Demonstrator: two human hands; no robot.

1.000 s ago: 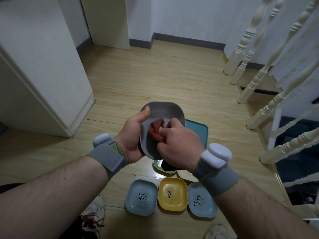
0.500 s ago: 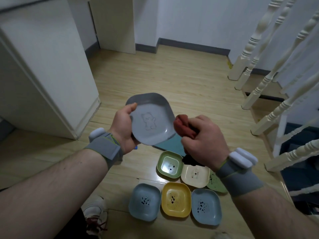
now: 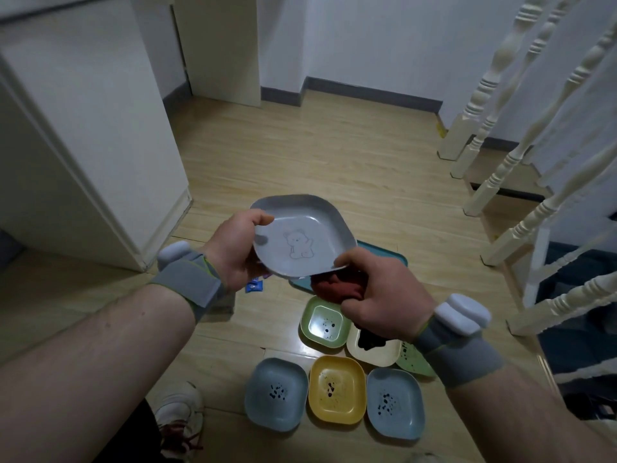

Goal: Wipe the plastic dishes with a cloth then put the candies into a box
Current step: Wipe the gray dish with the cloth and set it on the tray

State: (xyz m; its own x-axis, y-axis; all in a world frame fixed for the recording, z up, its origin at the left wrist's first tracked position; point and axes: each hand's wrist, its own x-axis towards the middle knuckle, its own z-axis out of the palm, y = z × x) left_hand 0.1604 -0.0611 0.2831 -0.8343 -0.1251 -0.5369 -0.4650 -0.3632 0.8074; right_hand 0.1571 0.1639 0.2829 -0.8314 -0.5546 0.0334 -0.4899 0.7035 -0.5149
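A pale wood-plank floor point(image 3: 334, 155) fills the view, with a white cabinet point(image 3: 83, 128) at nine o'clock and white stair balusters point(image 3: 534, 162) at two o'clock.

At the centre, held above the floor, is the grey rounded-square plastic dish point(image 3: 300, 238) with a bear outline on its base; its inside looks clean. The left hand point(image 3: 233, 252) grips its nine o'clock edge, thumb curled over the rim and fingers hidden beneath. The right hand point(image 3: 384, 295) takes the five o'clock corner, thumb on the rim, while its fingers bunch a dark red cloth point(image 3: 337, 285) just under the dish. The dish looks light, stiff and slick, so a rim pinch with the thumb on top seems the surest hold; the cloth is soft and crumples to fit.

Behind the dish, partly hidden, lies a flat teal tray point(image 3: 384, 255).

At six o'clock sit the remaining dishes, side by side: a grey-blue dish point(image 3: 277, 396), a yellow dish point(image 3: 337, 389) and a second grey-blue dish point(image 3: 395, 402), each with dark specks inside. Above them a green dish point(image 3: 325, 324) holds specks, a cream dish point(image 3: 374, 349) holds a larger dark blot, and a second green dish point(image 3: 414, 360) is mostly hidden by the wrist.

A blue-wrapped candy point(image 3: 254, 285) lies on the floor just below the left hand. No box is visible.
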